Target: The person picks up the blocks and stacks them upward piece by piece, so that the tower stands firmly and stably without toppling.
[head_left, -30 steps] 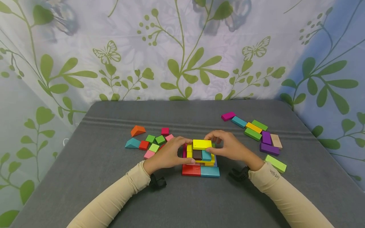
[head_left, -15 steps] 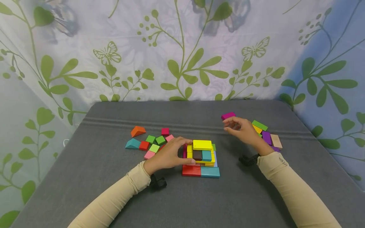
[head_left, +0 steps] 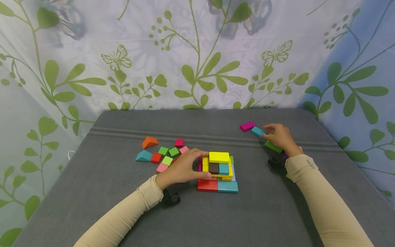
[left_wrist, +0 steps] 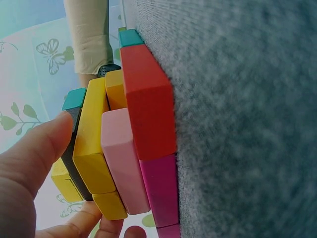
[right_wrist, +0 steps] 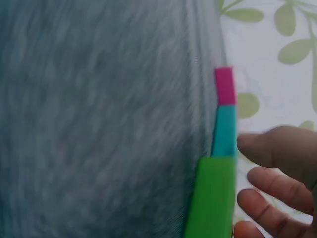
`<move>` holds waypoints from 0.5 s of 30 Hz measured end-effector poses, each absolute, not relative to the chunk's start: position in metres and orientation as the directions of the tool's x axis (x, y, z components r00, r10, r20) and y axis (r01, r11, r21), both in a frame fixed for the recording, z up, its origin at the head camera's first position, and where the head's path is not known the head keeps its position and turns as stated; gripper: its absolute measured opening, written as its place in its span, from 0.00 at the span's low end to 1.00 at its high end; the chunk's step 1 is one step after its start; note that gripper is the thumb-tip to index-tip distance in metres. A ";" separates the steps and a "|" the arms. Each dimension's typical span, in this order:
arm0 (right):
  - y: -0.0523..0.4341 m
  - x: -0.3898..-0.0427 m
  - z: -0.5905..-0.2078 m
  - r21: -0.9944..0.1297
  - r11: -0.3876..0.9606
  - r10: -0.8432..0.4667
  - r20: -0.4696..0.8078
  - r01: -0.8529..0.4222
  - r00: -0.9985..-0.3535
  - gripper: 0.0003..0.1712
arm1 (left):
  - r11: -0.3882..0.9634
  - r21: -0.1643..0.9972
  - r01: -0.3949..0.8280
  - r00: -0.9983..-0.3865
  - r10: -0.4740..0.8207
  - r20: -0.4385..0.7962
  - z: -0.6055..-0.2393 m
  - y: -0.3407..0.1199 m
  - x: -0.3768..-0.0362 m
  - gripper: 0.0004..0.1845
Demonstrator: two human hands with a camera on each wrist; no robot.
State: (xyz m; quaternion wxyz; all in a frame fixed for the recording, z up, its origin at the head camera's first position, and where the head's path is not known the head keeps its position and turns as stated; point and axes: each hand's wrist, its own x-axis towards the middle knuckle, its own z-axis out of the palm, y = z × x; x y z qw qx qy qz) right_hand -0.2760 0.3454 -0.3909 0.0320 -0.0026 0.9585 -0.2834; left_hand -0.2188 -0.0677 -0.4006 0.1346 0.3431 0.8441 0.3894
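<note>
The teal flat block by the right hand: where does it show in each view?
Head: teal flat block far right, beside the magenta block, at the right hand.
Left wrist: not in it.
Right wrist: right of centre, between magenta and the green block.
Shared landmark: the magenta block.

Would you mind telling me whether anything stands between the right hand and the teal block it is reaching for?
Nothing visible does. The right hand is at the teal block, fingertips beside it; the magenta block lies beyond it and the green block under the hand.
</note>
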 end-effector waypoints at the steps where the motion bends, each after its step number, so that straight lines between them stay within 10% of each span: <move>1: 0.347 -0.278 -0.392 -0.532 0.847 -0.022 -0.074 0.021 -0.997 0.31 | 0.461 0.750 0.475 -0.728 0.684 0.041 -0.401 -0.068 -0.219 0.40; 15: 0.339 -0.269 -0.388 -0.476 0.879 -0.014 0.013 -0.018 -1.000 0.27 | 0.465 0.751 0.468 -0.730 0.683 0.032 -0.401 -0.067 -0.219 0.40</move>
